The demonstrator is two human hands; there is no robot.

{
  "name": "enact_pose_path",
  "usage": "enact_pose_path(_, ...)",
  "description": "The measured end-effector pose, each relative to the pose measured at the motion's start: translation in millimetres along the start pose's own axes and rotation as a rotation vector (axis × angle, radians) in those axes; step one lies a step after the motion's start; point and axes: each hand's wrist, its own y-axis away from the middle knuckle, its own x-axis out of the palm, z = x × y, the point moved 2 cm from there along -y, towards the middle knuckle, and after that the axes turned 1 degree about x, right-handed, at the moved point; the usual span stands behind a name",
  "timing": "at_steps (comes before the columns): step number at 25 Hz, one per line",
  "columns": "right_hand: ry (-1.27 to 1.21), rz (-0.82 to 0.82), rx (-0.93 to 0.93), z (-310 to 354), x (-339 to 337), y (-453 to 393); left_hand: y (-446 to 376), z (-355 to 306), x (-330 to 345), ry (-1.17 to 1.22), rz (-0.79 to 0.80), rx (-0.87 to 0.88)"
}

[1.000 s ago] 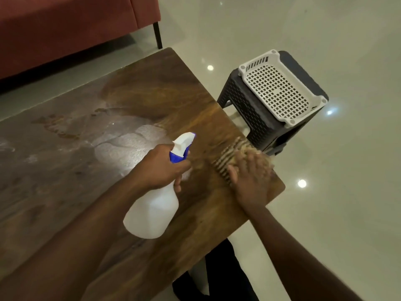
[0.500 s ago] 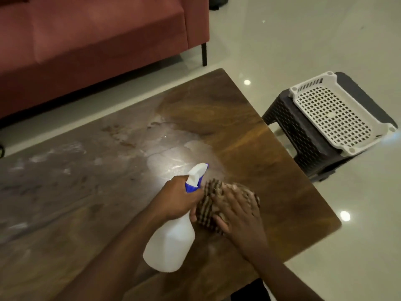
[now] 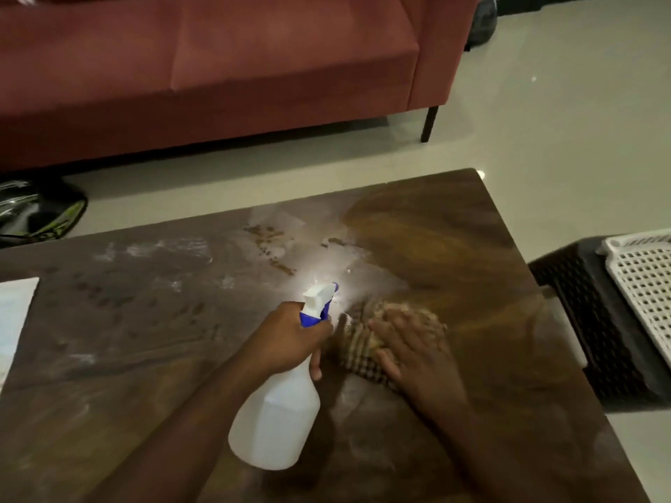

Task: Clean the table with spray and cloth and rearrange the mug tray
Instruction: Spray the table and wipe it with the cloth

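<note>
1. The left hand (image 3: 287,339) is curled round the neck of a white spray bottle (image 3: 279,412), just under its blue-and-white trigger head (image 3: 319,303). The bottle hangs tilted, its body toward the near edge and its nozzle pointing away to the far right.
2. The right hand (image 3: 410,353) lies flat with fingers spread and straight, pressing down on a brown checked cloth (image 3: 363,343). The hand and cloth are blurred.
3. The cloth lies on the desk (image 3: 145,357) right of the middle, just right of the left hand; whether they touch cannot be told.
4. The desk is dark brown wood. Its left and middle parts show pale dusty smears and whitish film (image 3: 163,248), with small brown crumbs (image 3: 268,241) beyond the bottle. A bright patch of reflected light lies just past the nozzle.
5. The far right part of the desk (image 3: 435,241) looks cleaner and warmer in tone, with the grain showing.
6. A pale flat thing (image 3: 14,314) lies at the desk's left edge, cut off by the frame; what it is cannot be told.
7. A white perforated plastic tray (image 3: 646,285) rests on a dark woven-look stool (image 3: 588,321) standing on the floor just right of the desk.
8. A red sofa (image 3: 218,67) with dark legs stands beyond the desk on the pale glossy floor (image 3: 544,103).
9. A dark bag with green trim (image 3: 40,212) lies on the floor at the far left.
</note>
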Motion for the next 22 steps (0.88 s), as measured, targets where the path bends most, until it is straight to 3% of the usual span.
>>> enact_pose_path(3,-0.036,-0.078,0.453,-34.2,2.4,-82.3,-30.8,-13.2,-20.7,-0.001,-0.003,-0.030)
enact_pose_path(4,-0.105,-0.115,0.519,-20.0,2.2,-115.6,-41.0,-19.6,-26.9,0.007,-0.013,-0.021)
enact_pose_path(5,-0.166,-0.124,0.467,4.9,2.4,-137.0,-48.8,-25.7,-31.8,0.019,-0.025,-0.017)
enact_pose_path(7,-0.177,-0.099,0.168,39.9,9.6,-138.4,-64.9,-36.3,-43.4,0.025,-0.050,-0.024)
enact_pose_path(9,-0.110,-0.069,-0.002,14.8,9.0,-114.8,-74.5,-41.8,-58.1,0.060,-0.037,-0.062)
enact_pose_path(10,-0.068,-0.095,0.033,-11.8,3.2,-116.3,-78.3,-43.2,-64.3,0.081,-0.016,-0.067)
enact_pose_path(12,-0.047,-0.111,0.282,-54.4,-2.8,-153.6,-86.2,-42.5,-71.3,0.063,0.021,-0.047)
enact_pose_path(14,-0.154,-0.042,0.447,-45.4,-10.7,-221.7,-98.3,-40.3,-77.8,0.045,0.011,-0.016)
enact_pose_path(16,-0.175,0.037,0.327,5.8,-1.9,-259.9,-110.6,-34.6,-86.0,0.065,-0.025,0.020)
enact_pose_path(18,-0.123,0.039,0.001,31.5,10.3,-258.5,-120.9,-26.3,-98.0,0.088,-0.035,0.043)
enact_pose_path(19,-0.086,0.028,-0.068,25.4,16.3,-253.7,-122.1,-20.5,-105.6,0.086,-0.008,0.036)
enact_pose_path(20,-0.079,0.026,0.001,12.6,13.9,-259.2,-121.6,-14.4,-115.2,0.083,0.018,0.035)
enact_pose_path(22,-0.114,-0.034,0.382,-0.5,14.6,-277.6,-121.9,-1.9,-125.4,0.054,0.061,0.031)
